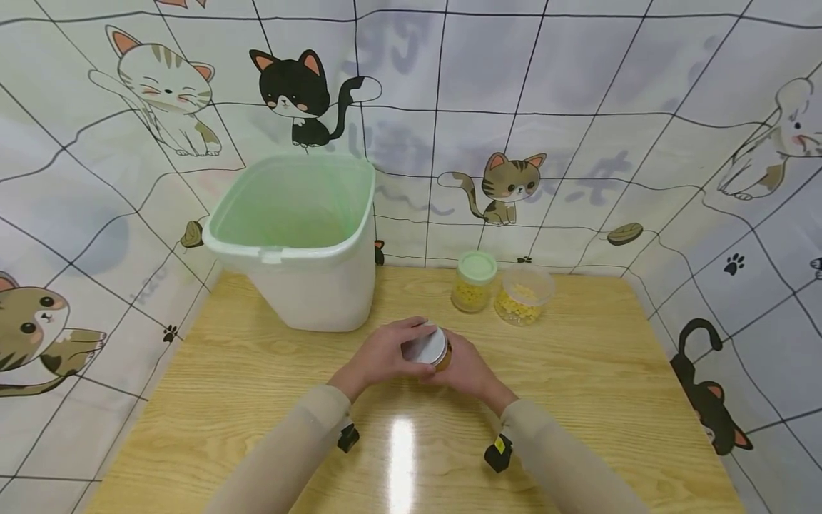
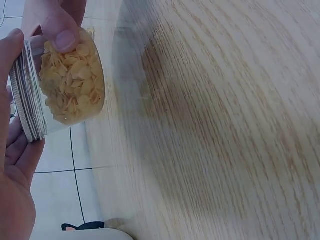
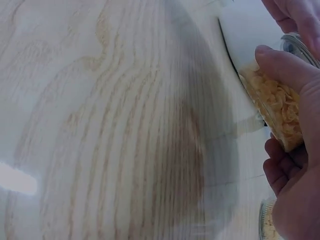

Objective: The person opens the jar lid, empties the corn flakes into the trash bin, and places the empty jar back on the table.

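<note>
Clear round jar (image 2: 75,75) with pale yellow flakes (image 2: 70,97) inside and a silver lid (image 1: 424,349), held tilted above the wooden table (image 1: 578,400). Gripped at the lid by curled fingers of the left hand (image 1: 384,351), around the body by those of the right hand (image 1: 469,368).

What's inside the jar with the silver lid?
Pale yellowish flakes lie inside the clear jar. The right hand's fingers hide part of its side, and the silver lid covers the top, so nothing shows through there.
</note>
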`<action>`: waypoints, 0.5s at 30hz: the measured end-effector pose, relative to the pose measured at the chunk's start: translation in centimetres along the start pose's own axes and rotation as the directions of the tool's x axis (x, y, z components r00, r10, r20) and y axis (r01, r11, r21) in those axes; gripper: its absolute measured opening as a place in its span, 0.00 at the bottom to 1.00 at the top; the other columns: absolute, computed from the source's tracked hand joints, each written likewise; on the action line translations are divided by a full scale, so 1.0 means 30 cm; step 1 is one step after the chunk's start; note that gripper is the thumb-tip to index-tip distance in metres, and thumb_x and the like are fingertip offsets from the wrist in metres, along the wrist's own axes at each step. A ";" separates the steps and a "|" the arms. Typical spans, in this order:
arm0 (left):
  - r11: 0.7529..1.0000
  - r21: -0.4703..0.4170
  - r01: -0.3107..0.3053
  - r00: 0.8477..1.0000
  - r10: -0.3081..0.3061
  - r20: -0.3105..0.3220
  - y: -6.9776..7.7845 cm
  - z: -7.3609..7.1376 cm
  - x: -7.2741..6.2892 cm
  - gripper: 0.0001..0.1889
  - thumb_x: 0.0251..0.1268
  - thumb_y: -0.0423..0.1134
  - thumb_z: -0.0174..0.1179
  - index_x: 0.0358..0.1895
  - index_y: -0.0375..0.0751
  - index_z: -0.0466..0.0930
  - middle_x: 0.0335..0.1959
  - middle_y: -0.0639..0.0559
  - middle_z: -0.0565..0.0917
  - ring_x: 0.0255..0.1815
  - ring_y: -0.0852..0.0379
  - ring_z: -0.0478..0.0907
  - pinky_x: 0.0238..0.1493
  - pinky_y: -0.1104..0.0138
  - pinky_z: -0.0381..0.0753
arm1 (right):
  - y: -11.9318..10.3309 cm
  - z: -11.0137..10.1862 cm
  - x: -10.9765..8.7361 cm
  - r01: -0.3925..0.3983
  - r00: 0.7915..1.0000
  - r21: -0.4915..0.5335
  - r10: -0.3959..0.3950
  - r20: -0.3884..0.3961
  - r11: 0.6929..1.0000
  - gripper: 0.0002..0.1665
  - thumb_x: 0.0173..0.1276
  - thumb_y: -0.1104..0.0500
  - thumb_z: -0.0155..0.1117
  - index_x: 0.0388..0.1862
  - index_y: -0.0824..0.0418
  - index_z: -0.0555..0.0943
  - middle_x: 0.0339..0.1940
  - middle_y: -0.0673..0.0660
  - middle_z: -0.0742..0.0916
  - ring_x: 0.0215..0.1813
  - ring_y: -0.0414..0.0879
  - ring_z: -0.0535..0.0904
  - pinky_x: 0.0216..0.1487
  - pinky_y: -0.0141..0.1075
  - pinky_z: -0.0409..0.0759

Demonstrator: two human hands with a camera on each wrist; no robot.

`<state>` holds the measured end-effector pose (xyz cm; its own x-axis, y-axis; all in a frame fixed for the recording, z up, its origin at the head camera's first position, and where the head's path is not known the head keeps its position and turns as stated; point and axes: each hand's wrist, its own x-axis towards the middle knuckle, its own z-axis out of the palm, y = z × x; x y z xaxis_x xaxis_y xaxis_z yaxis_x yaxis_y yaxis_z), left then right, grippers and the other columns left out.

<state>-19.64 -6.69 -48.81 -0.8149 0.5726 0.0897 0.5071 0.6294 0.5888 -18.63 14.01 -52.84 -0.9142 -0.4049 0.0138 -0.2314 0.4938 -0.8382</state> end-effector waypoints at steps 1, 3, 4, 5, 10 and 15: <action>1.000 0.005 0.003 1.000 -0.003 -0.003 0.002 0.001 0.001 0.36 0.52 0.63 0.68 0.67 0.59 0.74 0.71 0.52 0.71 0.69 0.51 0.71 0.65 0.59 0.76 | 0.000 0.002 -0.001 0.001 1.000 -0.002 -0.002 -0.012 1.000 0.50 0.46 0.48 0.82 0.69 0.51 0.69 0.59 0.47 0.81 0.58 0.42 0.78 0.61 0.44 0.77; 1.000 0.006 0.016 1.000 -0.016 -0.022 0.006 0.004 0.005 0.36 0.52 0.63 0.68 0.66 0.58 0.75 0.70 0.51 0.73 0.68 0.50 0.73 0.63 0.59 0.77 | -0.002 0.009 -0.001 0.005 0.999 0.000 -0.005 -0.033 1.000 0.49 0.47 0.49 0.81 0.68 0.50 0.70 0.58 0.47 0.81 0.58 0.42 0.78 0.60 0.44 0.77; 1.000 0.003 0.025 0.999 -0.025 -0.040 0.009 0.007 0.008 0.36 0.52 0.62 0.69 0.66 0.57 0.75 0.68 0.51 0.74 0.66 0.50 0.74 0.61 0.60 0.78 | -0.003 0.012 0.001 0.006 0.999 0.002 -0.006 -0.044 1.000 0.48 0.47 0.49 0.81 0.68 0.49 0.70 0.58 0.46 0.81 0.58 0.42 0.78 0.60 0.44 0.78; 0.999 0.004 0.036 0.997 -0.036 -0.061 0.011 0.011 0.012 0.35 0.52 0.62 0.68 0.65 0.56 0.76 0.67 0.51 0.75 0.65 0.51 0.75 0.60 0.60 0.79 | -0.005 0.016 0.003 0.006 0.998 -0.001 -0.006 -0.056 1.000 0.47 0.48 0.49 0.81 0.68 0.49 0.70 0.58 0.46 0.81 0.58 0.41 0.78 0.59 0.43 0.78; 0.993 0.052 0.110 0.979 -0.099 -0.180 0.033 0.030 0.027 0.36 0.53 0.66 0.66 0.64 0.54 0.77 0.60 0.51 0.80 0.56 0.52 0.80 0.51 0.60 0.82 | -0.020 0.025 0.014 -0.014 0.994 0.000 0.014 -0.113 1.000 0.44 0.50 0.49 0.80 0.66 0.49 0.71 0.57 0.46 0.81 0.57 0.41 0.78 0.59 0.41 0.78; 0.986 0.046 0.158 0.972 -0.147 -0.182 0.048 0.031 0.022 0.40 0.48 0.69 0.66 0.66 0.56 0.74 0.65 0.50 0.76 0.63 0.47 0.76 0.56 0.53 0.80 | -0.030 0.024 0.007 -0.036 0.991 0.005 0.036 -0.126 0.999 0.44 0.49 0.50 0.80 0.65 0.52 0.72 0.56 0.48 0.83 0.57 0.43 0.79 0.59 0.43 0.78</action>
<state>-19.20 -4.94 -48.65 -0.9179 0.3687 0.1467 0.3846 0.7355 0.5577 -18.39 12.93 -52.47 -0.9566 -0.2866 0.0525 -0.1972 0.5041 -0.8408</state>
